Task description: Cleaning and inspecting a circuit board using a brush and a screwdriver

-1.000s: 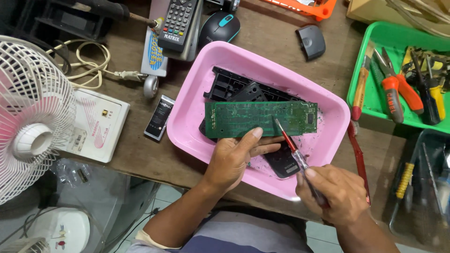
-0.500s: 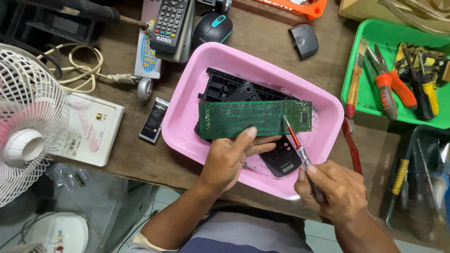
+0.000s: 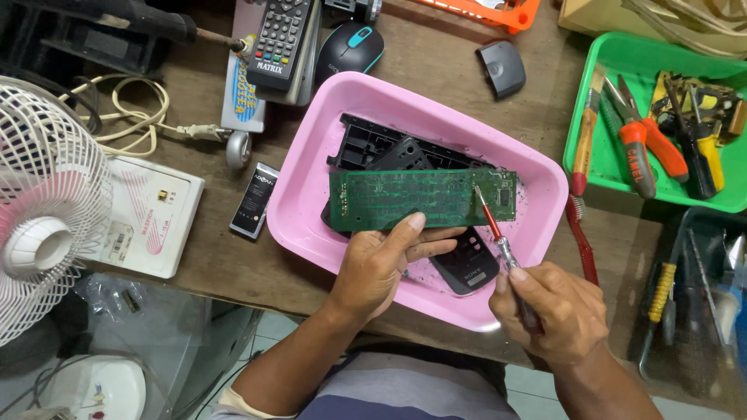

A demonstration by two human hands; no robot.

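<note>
Green circuit board (image 3: pixel 412 199), long, flat, left hand (image 3: pixel 381 264) gripping

Long green circuit board (image 3: pixel 405 198) flat over pink tray (image 3: pixel 537 233), red-shafted screwdriver (image 3: pixel 492 225) tip on its right end.

Screwdriver handle (image 3: pixel 529 315) perhaps palm-hidden.

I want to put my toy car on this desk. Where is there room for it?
Bare brown wood shows between the pink plastic tub and the white box, just below the small black battery. Another patch lies above the tub, between the black computer mouse and the small dark cover. The green tool tray and the tub are crowded.
</note>
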